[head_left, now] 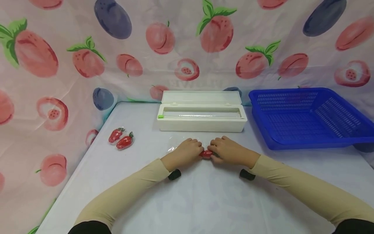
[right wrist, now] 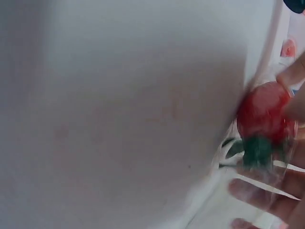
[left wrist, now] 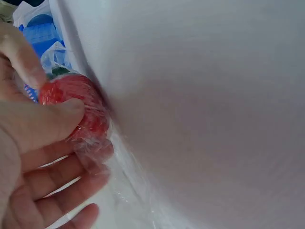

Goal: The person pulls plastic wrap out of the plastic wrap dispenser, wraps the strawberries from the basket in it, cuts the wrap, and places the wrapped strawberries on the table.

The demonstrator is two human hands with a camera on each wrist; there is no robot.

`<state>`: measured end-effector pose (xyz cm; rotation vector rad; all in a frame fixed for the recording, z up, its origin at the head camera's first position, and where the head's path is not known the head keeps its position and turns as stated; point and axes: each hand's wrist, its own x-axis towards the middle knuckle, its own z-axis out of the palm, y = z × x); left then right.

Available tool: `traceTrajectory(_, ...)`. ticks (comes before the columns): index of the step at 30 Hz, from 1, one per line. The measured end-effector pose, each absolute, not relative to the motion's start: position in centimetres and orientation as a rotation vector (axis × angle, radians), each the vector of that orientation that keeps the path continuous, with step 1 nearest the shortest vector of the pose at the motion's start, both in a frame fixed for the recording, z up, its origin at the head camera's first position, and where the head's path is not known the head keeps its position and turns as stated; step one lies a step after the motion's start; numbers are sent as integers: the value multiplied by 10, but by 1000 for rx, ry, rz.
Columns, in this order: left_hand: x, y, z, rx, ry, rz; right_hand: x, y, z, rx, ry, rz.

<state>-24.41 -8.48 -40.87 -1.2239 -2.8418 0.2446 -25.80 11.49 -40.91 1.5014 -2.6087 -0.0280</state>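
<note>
Between both hands, low over the white table, is a red fruit with a green leafy top (head_left: 206, 154), partly covered by the fingers. Clear plastic film is wrapped around it, and loose film (head_left: 173, 143) spreads out past the left hand. My left hand (head_left: 187, 151) holds one end, its thumb (left wrist: 66, 114) pressed on the red side and the other fingers under the film. At the green end, my right hand (head_left: 229, 151) grips the fruit (right wrist: 267, 112) through the film, fingers beneath it.
Behind the hands stands a white film dispenser box (head_left: 201, 125) with its lid up and a roll inside. Two wrapped red fruits (head_left: 125, 141) lie at the left. A blue plastic basket (head_left: 298, 143) sits at the right, before a fruit-print curtain (head_left: 187, 39).
</note>
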Motion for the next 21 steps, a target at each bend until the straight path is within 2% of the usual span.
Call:
traceTrajectory(12, -248, -87, -404, -1107, -2866, 111, -258, 113, -410, 1410, -2577, -29)
traceTrajectory(21, -251, -83, -405, -1146, -2868, 179, -263, 114, -414, 1389, -2726, -114)
